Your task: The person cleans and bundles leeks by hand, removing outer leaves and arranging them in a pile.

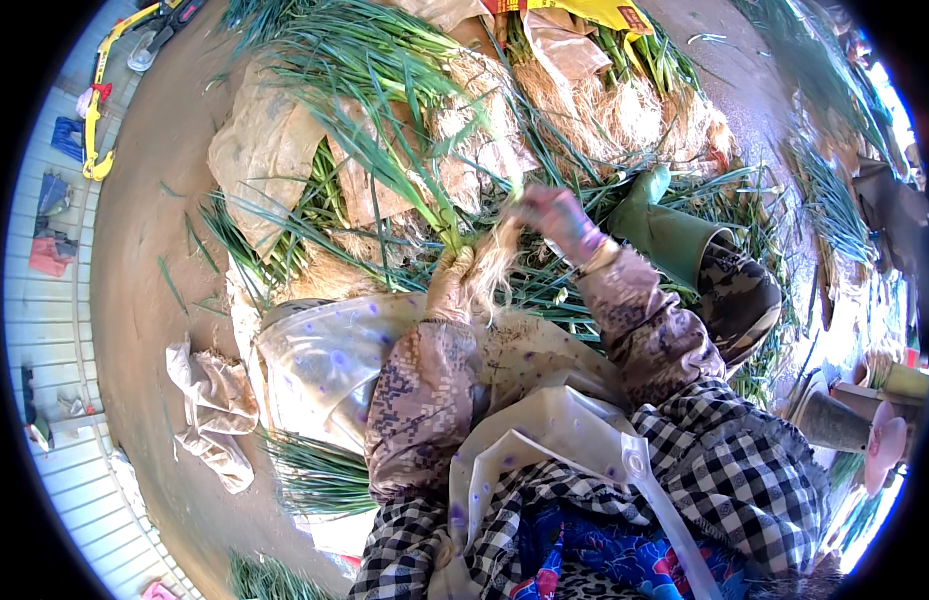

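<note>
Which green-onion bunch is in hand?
The leafy bunch gripped by the left hand, leaves fanning toward upper left. The bunches with massed roots, upper right, lie beyond both hands.

There are 2 hands (562, 222), 2 camouflage oversleeves (422, 405), 1 held spring-onion bunch (444, 222) and 1 green rubber boot (672, 238).

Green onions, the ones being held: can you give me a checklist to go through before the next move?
1. Green onions held in the left grip: ok.
2. Right grip near the stringy roots: ok.
3. Right grip firmly closed on something: cannot tell, it's blurred.
4. Spotted see-through apron over the lap: ok.
5. No loose leaves around the green boot: not ok, leaves lie around it.
</note>
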